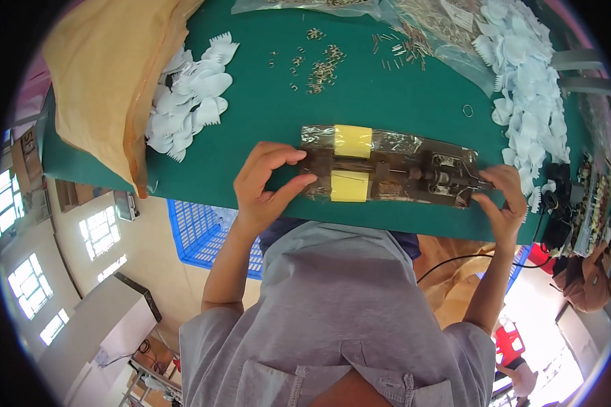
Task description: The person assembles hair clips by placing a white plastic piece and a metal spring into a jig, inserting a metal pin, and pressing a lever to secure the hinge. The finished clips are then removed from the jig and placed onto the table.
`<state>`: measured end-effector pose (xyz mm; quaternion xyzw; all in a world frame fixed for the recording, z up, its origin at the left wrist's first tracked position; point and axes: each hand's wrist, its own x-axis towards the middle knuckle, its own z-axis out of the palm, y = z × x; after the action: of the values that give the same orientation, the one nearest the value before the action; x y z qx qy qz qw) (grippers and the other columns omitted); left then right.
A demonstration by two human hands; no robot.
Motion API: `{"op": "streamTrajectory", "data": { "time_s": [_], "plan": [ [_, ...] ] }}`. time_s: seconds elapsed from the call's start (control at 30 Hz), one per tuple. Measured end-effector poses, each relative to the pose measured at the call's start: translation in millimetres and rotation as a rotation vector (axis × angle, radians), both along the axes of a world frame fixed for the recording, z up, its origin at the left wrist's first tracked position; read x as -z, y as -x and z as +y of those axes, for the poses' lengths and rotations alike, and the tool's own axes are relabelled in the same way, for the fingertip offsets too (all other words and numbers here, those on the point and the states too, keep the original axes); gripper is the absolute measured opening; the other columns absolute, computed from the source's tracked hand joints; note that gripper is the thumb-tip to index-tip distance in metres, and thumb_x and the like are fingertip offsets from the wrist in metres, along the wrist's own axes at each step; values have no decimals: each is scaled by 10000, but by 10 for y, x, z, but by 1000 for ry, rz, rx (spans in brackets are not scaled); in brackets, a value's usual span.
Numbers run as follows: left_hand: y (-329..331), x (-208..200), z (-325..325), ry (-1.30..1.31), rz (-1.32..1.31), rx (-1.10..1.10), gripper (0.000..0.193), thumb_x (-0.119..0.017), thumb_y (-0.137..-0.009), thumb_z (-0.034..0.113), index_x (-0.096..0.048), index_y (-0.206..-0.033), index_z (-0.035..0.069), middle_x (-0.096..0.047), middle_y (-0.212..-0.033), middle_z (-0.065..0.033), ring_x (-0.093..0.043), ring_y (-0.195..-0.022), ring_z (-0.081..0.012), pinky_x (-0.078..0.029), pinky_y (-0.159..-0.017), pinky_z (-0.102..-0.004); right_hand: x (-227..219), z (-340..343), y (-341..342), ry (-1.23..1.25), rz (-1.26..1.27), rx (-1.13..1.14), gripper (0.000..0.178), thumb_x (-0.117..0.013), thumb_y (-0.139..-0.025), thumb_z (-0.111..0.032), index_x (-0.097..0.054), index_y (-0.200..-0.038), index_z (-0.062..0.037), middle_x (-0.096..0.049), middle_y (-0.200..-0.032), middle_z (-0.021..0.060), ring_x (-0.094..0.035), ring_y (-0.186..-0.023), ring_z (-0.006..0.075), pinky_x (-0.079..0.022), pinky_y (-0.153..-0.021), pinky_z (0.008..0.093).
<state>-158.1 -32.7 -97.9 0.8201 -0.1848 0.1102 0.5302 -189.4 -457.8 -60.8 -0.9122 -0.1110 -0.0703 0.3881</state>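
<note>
A long dark-brown jig (407, 183), wrapped in clear tape, lies crosswise on the green tabletop before me. It carries two yellow pads (352, 140), a central rod and a metal clamp mechanism (448, 178) toward its right end. At the jig's left end, my left hand (268, 183) curls its thumb and forefinger round the edge, tips a little apart. My right hand (504, 200) holds the opposite end near the clamp's tip, between thumb and fingers. Any small part between the fingertips is too small to make out.
White comb-edged plastic pieces (190, 95) spill from a brown paper bag (108, 81) at left; more are heaped (533, 88) at right. Small metal clips (324, 71) and pins (407, 46) lie beyond the jig. A blue crate (204, 234) stands below the table edge.
</note>
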Motion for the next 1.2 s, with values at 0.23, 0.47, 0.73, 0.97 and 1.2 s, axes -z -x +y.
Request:
{"op": "streamTrajectory", "data": {
  "time_s": [0.23,0.47,0.73,0.97,1.2],
  "plan": [
    [-131,-105,-29,-87,10,100,467,-912,-741,120,-733,-1165,43,-715,-1177,-85,-648,-1063,-268,-542,-896,-357,-7,46,-35,18,7,-12,403,-899,-702,-111,-763,-1064,4,-721,-1049,98,-628,-1029,269,-509,-791,340],
    [-185,-31,-50,-110,34,182,447,-874,-772,153,-726,-1181,50,-719,-1190,-72,-631,-1089,-295,-530,-920,-385,35,59,-69,-56,81,-14,360,-874,-741,-95,-758,-1064,16,-717,-1028,109,-638,-990,270,-517,-814,349],
    [-347,-138,-118,-57,90,135,355,-812,-843,65,-712,-1182,39,-702,-1108,-109,-607,-973,-294,-517,-849,-358,-142,94,-214,-85,162,45,282,-821,-806,-64,-750,-1065,21,-692,-974,89,-616,-865,177,-473,-743,282],
    [-1082,-364,-180,198,750,165,259,-717,-1013,247,-754,-1075,-2,-692,-879,19,-591,-805,-63,-479,-745,-235,-394,68,-949,-193,693,261,277,-736,-977,-249,-773,-1061,12,-663,-823,-28,-538,-721,41,-397,-637,226],
    [-1482,-303,-181,173,981,243,272,-720,-999,307,-772,-1031,42,-723,-852,36,-617,-749,-28,-455,-712,-216,-137,-72,-1265,-351,817,173,255,-732,-989,-292,-775,-968,-41,-618,-743,-77,-506,-653,12,-367,-596,211]
  ]
}}
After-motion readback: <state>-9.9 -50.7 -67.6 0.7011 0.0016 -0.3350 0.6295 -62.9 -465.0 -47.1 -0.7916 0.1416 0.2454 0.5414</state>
